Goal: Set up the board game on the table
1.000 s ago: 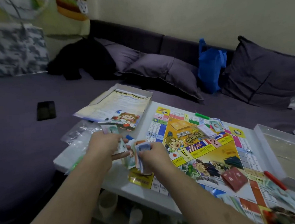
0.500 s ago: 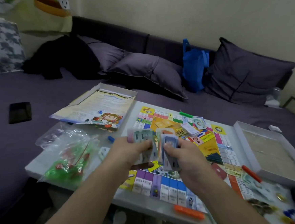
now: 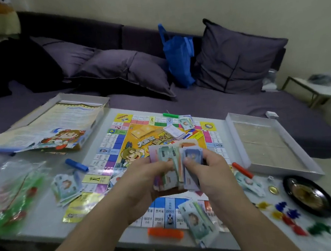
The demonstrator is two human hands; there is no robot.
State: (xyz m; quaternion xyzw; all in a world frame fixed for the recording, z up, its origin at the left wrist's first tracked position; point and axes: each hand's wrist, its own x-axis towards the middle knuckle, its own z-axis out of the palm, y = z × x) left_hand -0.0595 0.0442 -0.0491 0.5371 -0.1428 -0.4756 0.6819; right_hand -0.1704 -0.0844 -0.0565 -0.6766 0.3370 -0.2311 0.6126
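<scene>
My view has swung right since a second ago, so the black roulette wheel (image 3: 308, 195) and loose coloured tokens (image 3: 286, 213) now show. My left hand (image 3: 143, 183) and right hand (image 3: 208, 174) have moved from the board's (image 3: 120, 140) left edge to over its middle. The play money (image 3: 173, 164) I grip has spread into a wider fan between them.

Home living room: dark purple sofa (image 3: 218, 105) with cushions (image 3: 236, 58) along the far wall, low white table (image 3: 49, 219) near it.
</scene>
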